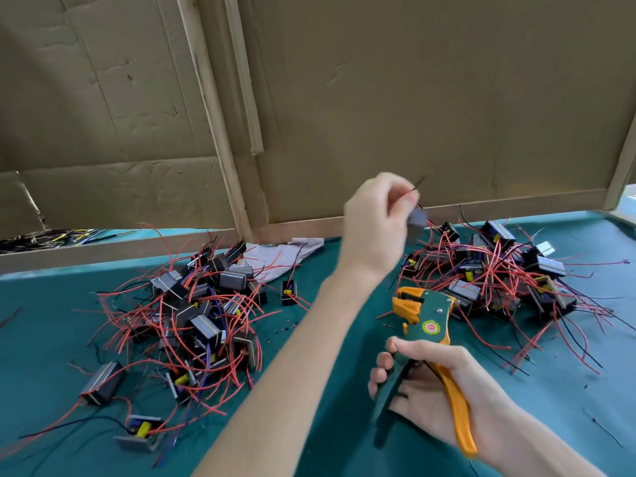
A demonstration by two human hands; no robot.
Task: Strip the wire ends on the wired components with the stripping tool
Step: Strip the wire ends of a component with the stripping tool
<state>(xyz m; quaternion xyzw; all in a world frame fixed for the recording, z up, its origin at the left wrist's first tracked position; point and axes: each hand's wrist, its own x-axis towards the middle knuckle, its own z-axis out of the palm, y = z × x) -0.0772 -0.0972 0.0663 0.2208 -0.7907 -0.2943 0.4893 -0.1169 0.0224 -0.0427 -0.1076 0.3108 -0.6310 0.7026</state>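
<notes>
A small grey wired component [417, 223], blurred, is held in the air above the middle of the desk [41, 339]. It hangs from the fingertips of the left hand [375, 218]. That hand's grip is pinched closed on it, and a thin dark wire [419, 183] pokes up past the fingers.

Lower and nearer the viewer, the right hand [437, 383] holds a green and orange stripping tool [425, 315]. Its grip is wrapped round the two handles, which stand spread apart. The orange jaws point up toward the held part but are well short of it.

To do this step well, the person would likely pinch close to the wire's free end so it does not flex, then feed only the tip squarely into the jaws. One firm squeeze should follow, while the component body is kept clear. The wire is thin, so too deep a bite could cut it.

On the teal desk are two tangled heaps of similar parts with red and dark leads, a left heap [192, 315] and a right heap [499, 280]. A cardboard wall [447, 98] stands behind them.
</notes>
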